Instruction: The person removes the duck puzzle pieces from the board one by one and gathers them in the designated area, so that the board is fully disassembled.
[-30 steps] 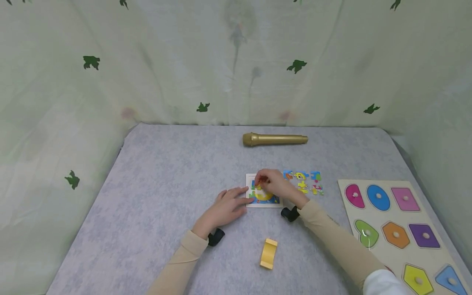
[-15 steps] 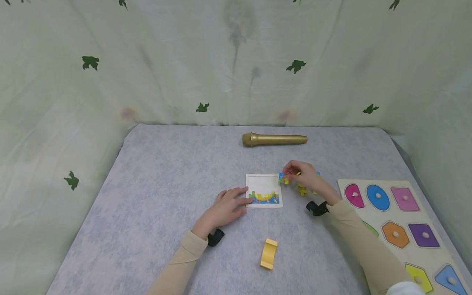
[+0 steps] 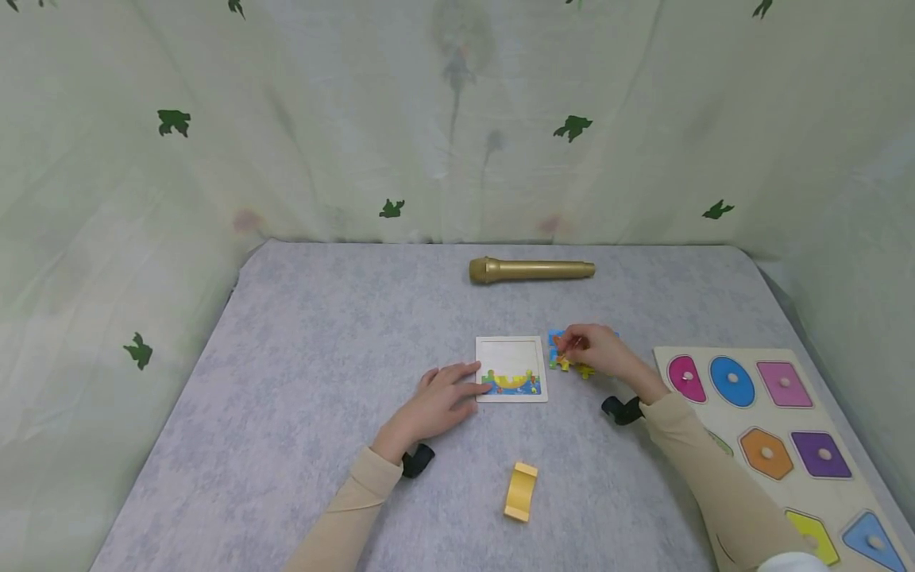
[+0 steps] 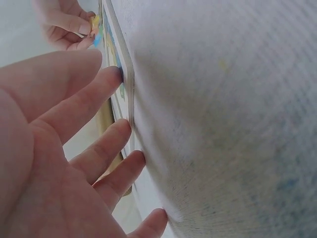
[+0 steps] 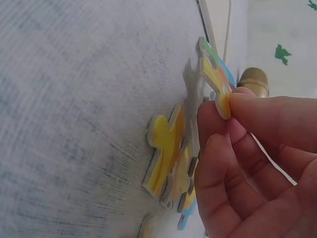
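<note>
A small white-framed puzzle tray (image 3: 509, 353) lies mid-table; a strip of blue and yellow puzzle pieces (image 3: 513, 385) fills its lower part, and its upper part is bare white. My left hand (image 3: 443, 399) rests at the tray's left side, fingers extended, fingertips touching its edge in the left wrist view. To the right of the tray, my right hand (image 3: 600, 349) pinches a blue, green and yellow puzzle piece (image 5: 218, 74) between thumb and fingers, low over the table. Several loose pieces, one of them a yellow piece (image 5: 166, 148), lie beneath and beside that hand, which partly hides them.
Behind the tray lies a gold microphone (image 3: 532, 271). A curved yellow block (image 3: 520, 492) sits nearer the front. At the right is a large board of knobbed shapes (image 3: 729, 421), partly covered by the right forearm. Curtains hang behind and at the sides.
My right hand has gone from above the tray to the loose pieces on its right, bringing a puzzle piece out of the tray. My left hand has stayed put.
</note>
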The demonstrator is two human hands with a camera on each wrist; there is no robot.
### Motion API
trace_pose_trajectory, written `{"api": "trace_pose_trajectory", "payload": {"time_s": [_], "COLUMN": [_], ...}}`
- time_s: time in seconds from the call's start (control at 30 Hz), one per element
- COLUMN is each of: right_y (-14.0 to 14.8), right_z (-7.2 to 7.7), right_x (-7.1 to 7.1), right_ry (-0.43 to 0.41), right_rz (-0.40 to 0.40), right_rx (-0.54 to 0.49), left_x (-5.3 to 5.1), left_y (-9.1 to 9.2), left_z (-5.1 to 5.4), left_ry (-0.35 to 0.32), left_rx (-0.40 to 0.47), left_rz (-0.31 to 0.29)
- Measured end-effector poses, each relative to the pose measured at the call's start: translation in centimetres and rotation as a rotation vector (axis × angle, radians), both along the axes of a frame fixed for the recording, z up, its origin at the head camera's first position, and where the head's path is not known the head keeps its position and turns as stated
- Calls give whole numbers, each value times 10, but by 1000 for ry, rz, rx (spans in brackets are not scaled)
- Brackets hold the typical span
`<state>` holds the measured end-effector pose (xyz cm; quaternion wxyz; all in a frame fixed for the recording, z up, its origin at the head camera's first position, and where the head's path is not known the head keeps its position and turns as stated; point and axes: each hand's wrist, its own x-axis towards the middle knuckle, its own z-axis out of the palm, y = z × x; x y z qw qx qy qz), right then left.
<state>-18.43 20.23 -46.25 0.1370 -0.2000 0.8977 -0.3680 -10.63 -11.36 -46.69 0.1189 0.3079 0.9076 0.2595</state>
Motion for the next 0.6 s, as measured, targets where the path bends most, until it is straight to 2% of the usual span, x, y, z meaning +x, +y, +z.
{"api": "trace_pose_trajectory", "payload": {"time_s": [0.33, 0.6], "right_y": [-3, -5], "right_z": [-1, -5], "right_x": [-1, -1], "right_ry": [22, 110], "right_rz": [2, 11], "right_rx": [23, 78], "left_x": [0, 1], "left_y": [0, 0], "left_z": [-2, -1], "left_ry": [14, 5], "left_rx": [0, 0], "left_rz": [4, 8]}}
